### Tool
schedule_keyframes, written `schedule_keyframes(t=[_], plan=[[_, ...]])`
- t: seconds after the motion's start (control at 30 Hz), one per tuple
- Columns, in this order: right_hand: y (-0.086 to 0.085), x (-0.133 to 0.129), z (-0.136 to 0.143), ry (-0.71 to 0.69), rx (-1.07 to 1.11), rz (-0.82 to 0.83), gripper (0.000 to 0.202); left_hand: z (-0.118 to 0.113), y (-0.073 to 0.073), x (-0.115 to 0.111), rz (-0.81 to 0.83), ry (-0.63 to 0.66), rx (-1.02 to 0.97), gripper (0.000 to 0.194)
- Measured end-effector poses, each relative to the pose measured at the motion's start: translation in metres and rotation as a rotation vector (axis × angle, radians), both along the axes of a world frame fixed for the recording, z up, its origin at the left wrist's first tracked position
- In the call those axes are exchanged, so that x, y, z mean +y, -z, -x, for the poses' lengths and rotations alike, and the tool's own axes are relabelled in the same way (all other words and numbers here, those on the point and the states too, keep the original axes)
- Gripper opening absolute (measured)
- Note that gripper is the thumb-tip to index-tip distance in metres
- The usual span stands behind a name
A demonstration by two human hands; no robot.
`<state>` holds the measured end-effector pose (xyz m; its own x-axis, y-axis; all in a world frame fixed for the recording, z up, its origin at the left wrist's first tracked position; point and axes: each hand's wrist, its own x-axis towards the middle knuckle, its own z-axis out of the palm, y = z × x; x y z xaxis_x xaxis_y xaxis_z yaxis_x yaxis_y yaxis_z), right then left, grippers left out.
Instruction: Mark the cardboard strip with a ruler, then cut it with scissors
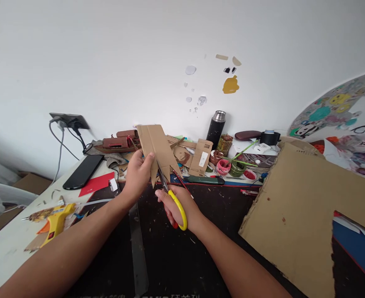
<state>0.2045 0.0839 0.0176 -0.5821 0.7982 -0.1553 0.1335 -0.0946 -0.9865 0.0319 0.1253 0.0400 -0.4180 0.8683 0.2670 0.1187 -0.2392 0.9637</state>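
A piece of brown cardboard (157, 142) with jagged points along its lower edge is held up by my left hand (138, 171), thumb in front and fingers behind. My right hand (182, 205) grips a pair of scissors (180, 207) with a yellow handle loop; a red part shows beneath the fingers. The dark scissor blades reach up to the cardboard's lower part, between two of its points. How far apart the blades are is hard to make out. Below both hands lies a dark cutting mat (170, 260).
A yellow glue gun (56, 219), black phone (83, 171) and metal ruler (138, 252) lie at left and front. Behind stand a black thermos (216, 130), paint jars (223, 166) and a green utility knife (205, 180). A large cardboard sheet (297, 211) covers the right side.
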Motion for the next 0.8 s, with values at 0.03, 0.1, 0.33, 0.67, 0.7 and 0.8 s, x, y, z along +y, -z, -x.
schedule_keyframes(t=[0.03,0.1,0.33,0.67,0.7,0.8], plan=[[0.001,0.000,0.000,0.000,0.005,0.005,0.048,0.000,0.001,0.000,0.007,0.018,-0.021,0.039],[0.001,0.000,0.001,0.000,0.007,0.011,0.051,0.000,0.001,0.000,0.005,0.014,-0.009,0.037],[0.000,-0.001,0.001,0.001,-0.002,0.008,0.048,0.003,0.002,-0.001,0.030,-0.005,0.000,0.037],[-0.008,-0.009,0.000,-0.023,-0.101,0.002,0.050,0.029,-0.003,0.017,-0.035,-0.143,-0.108,0.033],[-0.008,-0.011,0.001,-0.046,-0.112,-0.002,0.048,0.034,-0.004,0.020,-0.079,-0.164,-0.125,0.033],[-0.007,-0.015,0.002,-0.087,-0.106,-0.015,0.043,0.042,-0.008,0.024,-0.156,-0.177,-0.131,0.033]])
